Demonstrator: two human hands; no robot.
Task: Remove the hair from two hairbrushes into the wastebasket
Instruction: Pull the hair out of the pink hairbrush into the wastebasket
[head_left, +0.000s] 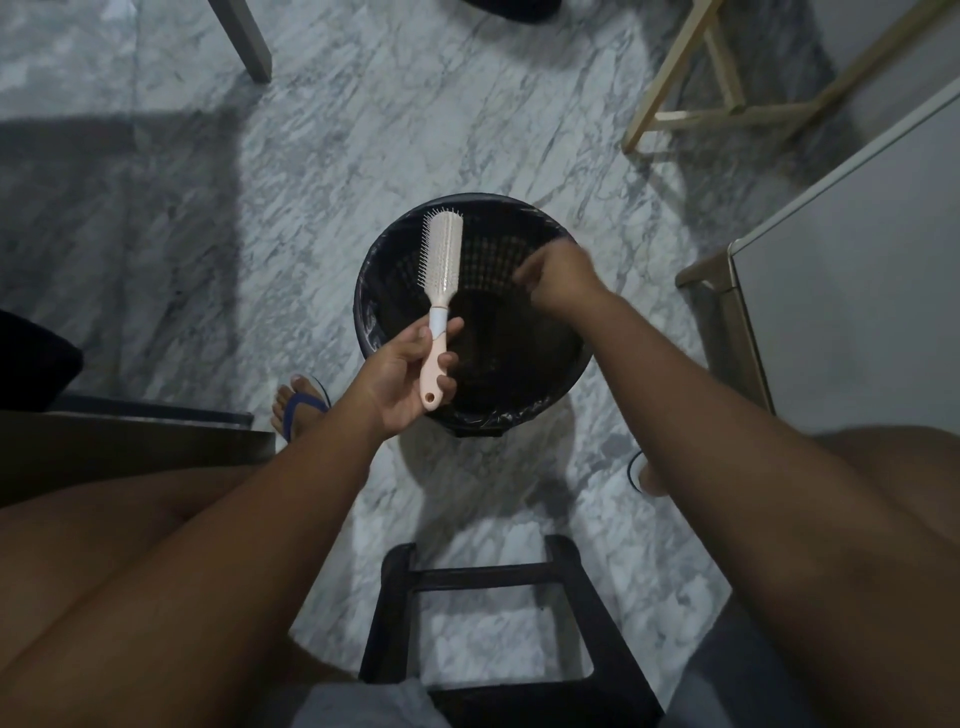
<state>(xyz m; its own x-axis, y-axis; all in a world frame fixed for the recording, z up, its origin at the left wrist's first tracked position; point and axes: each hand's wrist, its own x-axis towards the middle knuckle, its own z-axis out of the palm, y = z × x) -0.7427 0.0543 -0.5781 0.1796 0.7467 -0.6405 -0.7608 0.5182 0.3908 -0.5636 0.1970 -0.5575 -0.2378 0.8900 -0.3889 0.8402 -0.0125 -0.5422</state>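
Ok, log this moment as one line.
left hand: holds hairbrush | right hand: pinched over wastebasket | second brush: unseen

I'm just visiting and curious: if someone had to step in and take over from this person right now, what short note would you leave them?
Left hand: shut on the handle of the pink hairbrush, held with its head over the wastebasket.
Right hand: above the wastebasket, fingers pinched together; blurred, so I cannot tell whether it holds hair.
Done: this brush's bristles look mostly clean from here.
Left: check this brush for leftover strands. The second hairbrush is not in view; it may still need doing.
The basket is lined with a dark bag and stands on the marble floor.
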